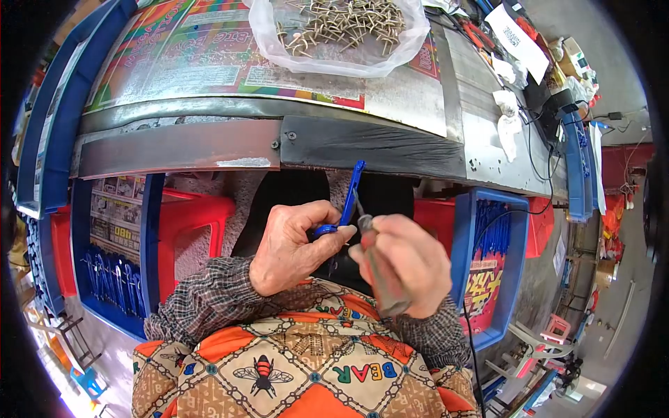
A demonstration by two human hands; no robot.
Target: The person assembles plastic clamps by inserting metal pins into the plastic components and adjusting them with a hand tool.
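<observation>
"Blue plastic piece (pixel 350 198): where?"
"Pinched in the left hand (pixel 296 244), near the counter (pixel 411 104); the right hand (pixel 414 261) is closed around a handled tool (pixel 388 282)."
"Any danger?"
"If the tool slips off that narrow plastic, it could jab the left hand."

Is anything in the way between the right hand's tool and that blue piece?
Nothing visible: the thin end of the tool lies close beside the blue piece in the left hand; I can't tell whether they touch.
</observation>
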